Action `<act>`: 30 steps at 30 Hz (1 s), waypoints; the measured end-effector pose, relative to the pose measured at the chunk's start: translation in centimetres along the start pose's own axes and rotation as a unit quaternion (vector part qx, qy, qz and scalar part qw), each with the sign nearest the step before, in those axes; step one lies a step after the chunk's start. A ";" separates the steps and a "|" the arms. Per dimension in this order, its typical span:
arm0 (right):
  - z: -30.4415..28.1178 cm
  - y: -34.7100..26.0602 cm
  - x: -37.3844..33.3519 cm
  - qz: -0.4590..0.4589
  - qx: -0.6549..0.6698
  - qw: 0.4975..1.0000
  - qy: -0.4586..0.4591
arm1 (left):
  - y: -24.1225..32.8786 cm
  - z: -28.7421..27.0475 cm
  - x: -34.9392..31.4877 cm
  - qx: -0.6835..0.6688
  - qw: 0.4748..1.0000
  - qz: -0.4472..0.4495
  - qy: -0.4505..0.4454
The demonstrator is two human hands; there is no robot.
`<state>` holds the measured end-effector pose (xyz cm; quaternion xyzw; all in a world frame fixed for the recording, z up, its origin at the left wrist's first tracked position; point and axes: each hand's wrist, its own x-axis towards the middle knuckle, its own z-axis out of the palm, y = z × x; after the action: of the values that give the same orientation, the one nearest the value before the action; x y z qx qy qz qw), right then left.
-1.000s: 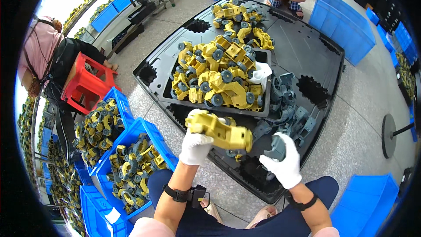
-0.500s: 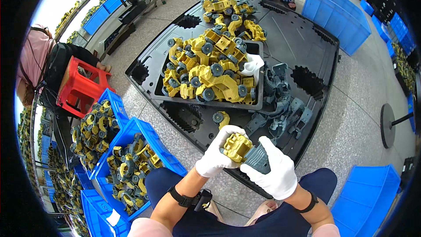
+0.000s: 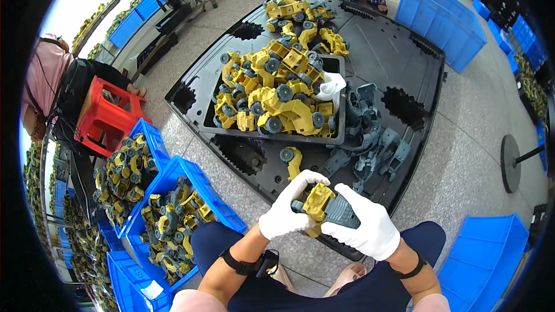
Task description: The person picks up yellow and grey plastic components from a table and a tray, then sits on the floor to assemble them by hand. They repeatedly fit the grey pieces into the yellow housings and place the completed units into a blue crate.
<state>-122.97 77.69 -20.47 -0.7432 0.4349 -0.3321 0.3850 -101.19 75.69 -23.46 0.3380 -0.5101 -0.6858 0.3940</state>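
Two gloved hands hold a yellow toy truck against a gray ribbed part.

The left hand point(image 3: 289, 208), in a white glove, is curled around the toy truck point(image 3: 318, 201), which sits between the two hands, above the near edge of the black table point(image 3: 399, 52). The right hand point(image 3: 370, 226), gloved too, grips the gray part point(image 3: 342, 214) between thumb and fingers, its end touching the truck. Just beyond the left hand lies a loose yellow piece point(image 3: 294, 163) with a dark wheel; farther past it, a black tray point(image 3: 277, 136) is heaped with yellow toy trucks point(image 3: 263, 95). Beyond the right hand is a jumble of gray parts point(image 3: 370, 138). Left of the left hand, on the floor, stands a blue crate point(image 3: 222, 202) filled with yellow and gray toys point(image 3: 173, 228).
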 end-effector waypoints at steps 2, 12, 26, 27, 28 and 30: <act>-0.1 -0.2 0.1 -0.035 0.001 0.999 0.014 | 0.4 0.4 -0.2 0.032 0.999 0.030 0.012; 0.8 -1.1 -0.6 -0.068 -0.013 0.997 0.046 | 1.5 -0.3 -0.2 0.120 0.989 0.088 -0.008; 1.5 -0.4 -0.9 -0.036 0.034 0.999 -0.007 | 0.1 -1.9 0.0 0.103 0.989 0.088 -0.052; 1.6 -0.4 -0.9 -0.019 0.042 0.999 -0.017 | 0.0 -1.7 0.0 0.084 0.993 0.075 -0.045; 1.7 -0.4 -1.0 -0.013 0.047 0.999 -0.022 | -0.1 -1.6 0.0 0.065 0.995 0.062 -0.038; 1.7 -0.4 -1.0 -0.003 0.056 0.998 -0.032 | -0.1 -1.3 -0.1 0.062 0.996 0.060 -0.027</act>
<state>-121.81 79.16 -21.11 -0.7319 0.4011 -0.3329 0.4389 -100.01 75.17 -23.86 0.3117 -0.5818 -0.6366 0.3990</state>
